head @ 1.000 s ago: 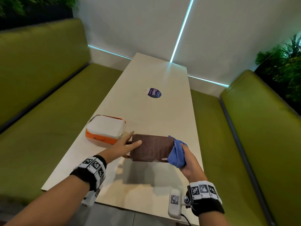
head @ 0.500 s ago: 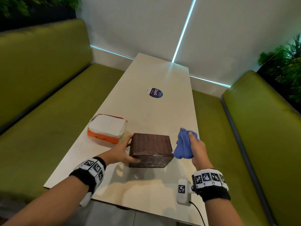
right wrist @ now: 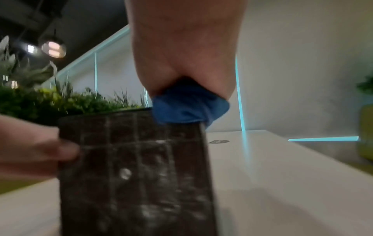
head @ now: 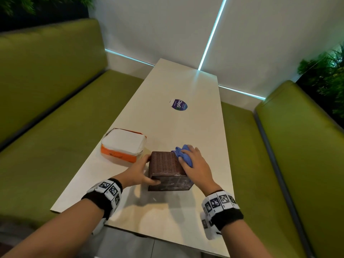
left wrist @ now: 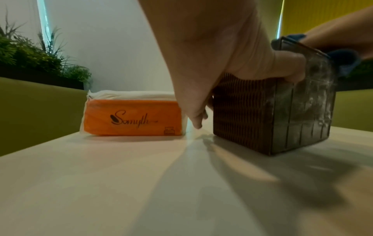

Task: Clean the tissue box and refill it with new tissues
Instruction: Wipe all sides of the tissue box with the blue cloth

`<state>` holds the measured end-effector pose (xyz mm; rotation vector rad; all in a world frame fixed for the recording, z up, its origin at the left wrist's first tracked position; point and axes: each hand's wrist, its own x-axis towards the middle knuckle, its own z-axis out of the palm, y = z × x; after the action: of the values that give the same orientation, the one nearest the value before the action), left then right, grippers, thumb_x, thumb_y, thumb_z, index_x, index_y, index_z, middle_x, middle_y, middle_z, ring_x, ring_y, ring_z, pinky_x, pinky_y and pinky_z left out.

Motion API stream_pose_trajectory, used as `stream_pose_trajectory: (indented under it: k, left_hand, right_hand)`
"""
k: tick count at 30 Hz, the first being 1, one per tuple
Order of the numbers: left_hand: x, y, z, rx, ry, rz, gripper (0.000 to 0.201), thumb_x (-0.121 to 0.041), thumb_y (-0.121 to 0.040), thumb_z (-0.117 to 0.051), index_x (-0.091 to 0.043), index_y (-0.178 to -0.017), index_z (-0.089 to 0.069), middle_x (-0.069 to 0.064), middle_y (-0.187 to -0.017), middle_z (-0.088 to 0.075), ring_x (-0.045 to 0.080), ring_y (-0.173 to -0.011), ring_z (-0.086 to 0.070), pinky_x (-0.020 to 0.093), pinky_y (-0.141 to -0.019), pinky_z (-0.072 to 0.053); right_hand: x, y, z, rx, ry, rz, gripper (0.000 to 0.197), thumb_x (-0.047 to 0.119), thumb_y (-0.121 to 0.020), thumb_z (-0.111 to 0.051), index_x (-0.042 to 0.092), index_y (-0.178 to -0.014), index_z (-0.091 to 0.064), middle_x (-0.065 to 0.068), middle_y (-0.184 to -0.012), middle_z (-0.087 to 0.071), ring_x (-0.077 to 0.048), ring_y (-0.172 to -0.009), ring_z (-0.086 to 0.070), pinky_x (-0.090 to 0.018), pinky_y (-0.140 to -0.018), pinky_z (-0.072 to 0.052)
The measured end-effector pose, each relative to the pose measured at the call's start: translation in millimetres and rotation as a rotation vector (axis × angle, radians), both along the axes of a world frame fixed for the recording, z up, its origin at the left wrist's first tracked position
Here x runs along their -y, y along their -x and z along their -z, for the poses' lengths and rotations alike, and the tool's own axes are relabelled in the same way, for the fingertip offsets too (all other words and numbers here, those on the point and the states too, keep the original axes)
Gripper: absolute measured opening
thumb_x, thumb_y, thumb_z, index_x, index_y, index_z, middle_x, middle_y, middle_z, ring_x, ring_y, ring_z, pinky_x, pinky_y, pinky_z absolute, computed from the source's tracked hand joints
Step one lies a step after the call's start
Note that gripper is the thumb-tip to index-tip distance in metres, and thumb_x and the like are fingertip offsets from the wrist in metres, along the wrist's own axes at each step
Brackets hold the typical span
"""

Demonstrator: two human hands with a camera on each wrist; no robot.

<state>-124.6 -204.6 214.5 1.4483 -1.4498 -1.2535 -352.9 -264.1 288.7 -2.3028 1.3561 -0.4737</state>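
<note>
Head view, centre-low of frame: brown woven tissue box (head: 166, 164) sits on the pale table (head: 186, 127), standing w/ a smooth dusty face toward the camera. Left hand (head: 136, 173) grips the box's left side, thumb curled onto the near dusty face, fingers round the far left edge. In left wrist view the left hand (left wrist: 232, 63) fills the upper centre, thumb pressed on the box (left wrist: 272, 111) at right of frame; whitish smears show on its smooth panel.

Right hand (head: 195, 164) lies on the box's top right edge, fingers curled over a bunched blue cloth (head: 183, 154) and pressing it to the woven top. Right wrist view: right hand (right wrist: 185, 55) at top centre clamps the cloth (right wrist: 189, 108) against the box's (right wrist: 137, 175) upper edge; pic is blurry, finger detail unclear.

Orange & white tissue pack (head: 123, 145) lies left of the box, just beside the left hand, not touching the box. Left wrist view shows the pack (left wrist: 133, 113) at mid-left w/ script lettering on its orange side.

Farther up the table, upper centre: round purple sticker (head: 178, 104). Green benches (head: 55, 108) flank the table both sides; plants (head: 325, 77) at upper right corner.
</note>
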Motion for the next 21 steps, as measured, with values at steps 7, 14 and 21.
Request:
stream_pose_trajectory:
  k: [7,14,21]
  left_hand:
    - [0.3,-0.5,7.2,0.03,0.058,-0.044,0.077,-0.007,-0.058,-0.089,-0.025,-0.121,-0.048,-0.012,-0.115,-0.058,0.008,-0.109,-0.06,0.007,-0.077,-0.048]
    - [3.8,0.0,4.4,-0.042,0.001,-0.023,0.1,-0.024,-0.049,-0.095,-0.028,-0.131,-0.037,-0.015,-0.127,-0.053,-0.008,-0.118,-0.047,0.007,-0.092,-0.037]
    - [1.5,0.0,10.0,-0.015,0.067,-0.056,0.089,-0.025,-0.053,-0.089,-0.031,-0.127,-0.041,-0.015,-0.125,-0.056,-0.003,-0.116,-0.054,0.012,-0.094,-0.046]
  right_hand:
    - [-33.1,-65.4,7.6,-0.118,0.056,-0.329,0.042,0.05,-0.095,-0.047,0.034,-0.134,-0.054,0.014,-0.156,-0.028,-0.008,-0.146,-0.019,-0.031,-0.116,-0.026]
    - [2.9,39.4,13.0,0.185,-0.031,-0.146,0.027,0.021,-0.089,-0.066,0.029,-0.114,-0.071,0.024,-0.139,-0.047,-0.003,-0.134,-0.042,-0.037,-0.11,-0.039]
    - [-48.5,-42.6,16.3,-0.079,0.172,-0.195,0.066,0.071,-0.088,-0.025,0.034,-0.136,-0.052,0.012,-0.155,-0.032,-0.009,-0.146,-0.019,-0.028,-0.12,-0.015]
